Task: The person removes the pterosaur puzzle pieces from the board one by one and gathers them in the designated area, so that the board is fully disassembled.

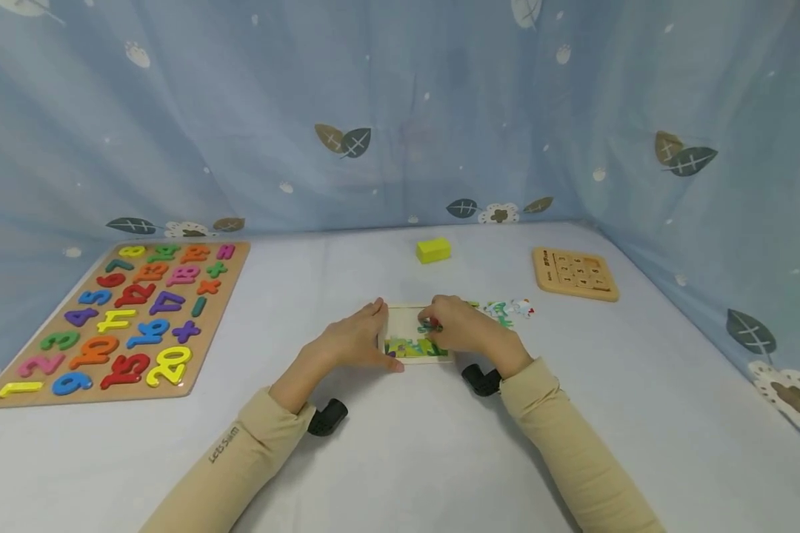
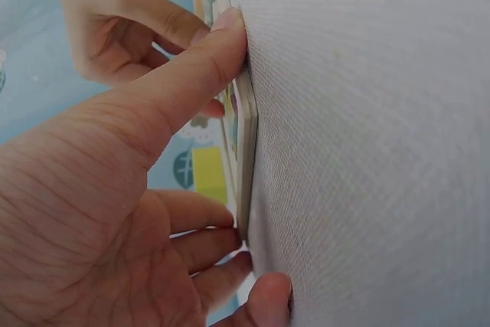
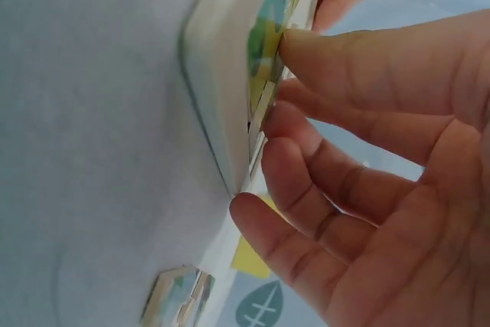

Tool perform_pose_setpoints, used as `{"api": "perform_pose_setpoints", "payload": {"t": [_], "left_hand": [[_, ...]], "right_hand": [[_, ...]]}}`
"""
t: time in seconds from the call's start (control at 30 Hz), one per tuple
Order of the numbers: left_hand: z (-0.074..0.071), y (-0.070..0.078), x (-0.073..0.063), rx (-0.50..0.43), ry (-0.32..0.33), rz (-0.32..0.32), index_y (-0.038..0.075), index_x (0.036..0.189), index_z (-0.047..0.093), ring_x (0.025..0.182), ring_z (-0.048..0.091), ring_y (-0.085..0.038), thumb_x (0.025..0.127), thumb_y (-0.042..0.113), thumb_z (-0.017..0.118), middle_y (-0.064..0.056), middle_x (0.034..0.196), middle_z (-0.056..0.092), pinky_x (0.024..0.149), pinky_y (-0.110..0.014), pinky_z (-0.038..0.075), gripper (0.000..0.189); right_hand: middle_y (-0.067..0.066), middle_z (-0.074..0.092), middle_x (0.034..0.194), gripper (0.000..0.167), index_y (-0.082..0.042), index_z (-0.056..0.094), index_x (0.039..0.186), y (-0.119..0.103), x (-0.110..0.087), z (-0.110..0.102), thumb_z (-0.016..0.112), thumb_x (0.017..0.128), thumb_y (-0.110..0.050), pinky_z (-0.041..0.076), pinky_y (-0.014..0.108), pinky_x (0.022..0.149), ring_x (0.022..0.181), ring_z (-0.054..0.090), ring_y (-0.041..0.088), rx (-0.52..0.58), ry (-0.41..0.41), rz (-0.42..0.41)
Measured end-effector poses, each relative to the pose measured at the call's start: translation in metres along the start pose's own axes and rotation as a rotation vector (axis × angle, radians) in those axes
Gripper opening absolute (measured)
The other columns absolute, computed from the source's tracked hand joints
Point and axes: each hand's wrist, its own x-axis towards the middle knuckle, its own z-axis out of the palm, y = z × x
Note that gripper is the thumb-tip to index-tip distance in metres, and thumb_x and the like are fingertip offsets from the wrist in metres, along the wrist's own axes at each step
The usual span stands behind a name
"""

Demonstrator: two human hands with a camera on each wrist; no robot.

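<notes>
In the head view a small wooden jigsaw tray lies flat on the table, with green and yellow puzzle pieces along its near side. My left hand grips the tray's left end, thumb at the near edge and fingers toward the far edge. The left wrist view shows that thumb on the tray's rim. Over the tray, my right hand pinches a puzzle piece with red and green on it, partly hidden by the fingers. Its fingertips are right at the tray in the right wrist view.
Loose puzzle pieces lie right of the tray, by the right forearm. A yellow block sits behind it. A large number board occupies the left; a small wooden number puzzle lies at the right. A blue curtain hangs behind.
</notes>
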Motion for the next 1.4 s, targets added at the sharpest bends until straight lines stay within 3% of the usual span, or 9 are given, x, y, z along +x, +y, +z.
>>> {"api": "perform_pose_setpoints", "payload": {"t": [0.3,0.4,0.5,0.57,0.77,0.93,1.03,1.13,1.4], "left_hand": [[-0.001,0.002,0.002,-0.004,-0.015,0.009,-0.002,0.153,0.012,0.150,0.012,-0.027,0.079,0.054,0.073,-0.014,0.162,0.008,0.115,-0.050,0.027,0.110],[-0.001,0.001,0.002,-0.001,-0.018,-0.003,-0.002,0.153,0.012,0.150,0.011,-0.028,0.079,0.053,0.073,-0.014,0.162,0.007,0.116,-0.050,0.026,0.110],[-0.002,0.000,0.002,0.003,-0.016,-0.014,-0.002,0.153,0.012,0.150,0.011,-0.028,0.079,0.053,0.073,-0.014,0.162,0.007,0.116,-0.050,0.025,0.110],[-0.003,0.000,0.002,0.005,-0.016,-0.012,-0.002,0.153,0.012,0.150,0.011,-0.028,0.079,0.053,0.073,-0.014,0.162,0.007,0.116,-0.050,0.025,0.110],[-0.004,0.002,0.003,-0.003,-0.012,0.007,-0.002,0.153,0.012,0.150,0.012,-0.028,0.079,0.053,0.073,-0.014,0.162,0.008,0.115,-0.051,0.026,0.110],[-0.001,0.001,0.004,0.006,-0.014,0.003,-0.003,0.152,0.013,0.150,0.013,-0.029,0.079,0.053,0.074,-0.015,0.162,0.008,0.115,-0.051,0.027,0.111],[0.000,0.000,0.003,-0.005,-0.010,0.011,-0.002,0.152,0.013,0.150,0.013,-0.029,0.079,0.053,0.073,-0.015,0.162,0.009,0.115,-0.051,0.027,0.110],[0.000,0.001,0.003,-0.015,-0.009,0.014,-0.002,0.153,0.013,0.150,0.013,-0.029,0.079,0.052,0.073,-0.014,0.162,0.008,0.115,-0.051,0.027,0.110],[-0.002,0.001,0.001,-0.011,-0.013,0.003,-0.001,0.153,0.012,0.150,0.011,-0.028,0.079,0.052,0.073,-0.013,0.162,0.006,0.116,-0.052,0.024,0.110]], "right_hand": [[0.006,0.059,0.090,0.019,-0.003,0.065,0.105,0.002,-0.002,-0.003,0.066,0.087,-0.006,0.045,0.030,0.072,0.078,0.051,0.017,-0.013,0.042,-0.028],[0.006,0.062,0.087,0.020,0.001,0.067,0.106,0.000,-0.001,-0.003,0.067,0.086,-0.006,0.045,0.028,0.069,0.074,0.051,0.014,-0.043,0.062,-0.068],[0.005,0.062,0.083,0.011,0.000,0.070,0.095,-0.002,0.000,-0.005,0.068,0.086,-0.006,0.041,0.026,0.065,0.070,0.046,0.012,-0.075,0.069,-0.110],[0.002,0.059,0.076,0.004,-0.003,0.070,0.086,-0.003,0.001,-0.006,0.069,0.085,-0.006,0.037,0.025,0.063,0.066,0.042,0.011,-0.091,0.074,-0.122],[-0.004,0.038,0.059,0.017,-0.010,0.063,0.070,-0.002,0.000,-0.007,0.075,0.082,-0.010,0.029,0.023,0.056,0.057,0.033,0.010,-0.108,0.104,-0.113],[-0.002,0.055,0.068,0.009,-0.005,0.071,0.083,-0.001,-0.002,-0.009,0.073,0.084,-0.013,0.038,0.023,0.059,0.063,0.043,0.009,-0.108,0.110,-0.127],[0.004,0.068,0.088,0.020,-0.001,0.072,0.100,0.003,-0.008,-0.015,0.073,0.085,-0.013,0.049,0.028,0.071,0.076,0.057,0.012,-0.078,0.139,-0.097],[0.010,0.070,0.102,0.029,0.002,0.070,0.109,0.008,-0.015,-0.025,0.073,0.084,-0.011,0.053,0.034,0.081,0.088,0.063,0.018,-0.035,0.156,-0.064],[0.013,0.070,0.106,0.032,0.003,0.070,0.112,0.023,-0.027,-0.044,0.074,0.082,-0.010,0.053,0.039,0.083,0.096,0.064,0.024,0.004,0.135,0.004]]}}
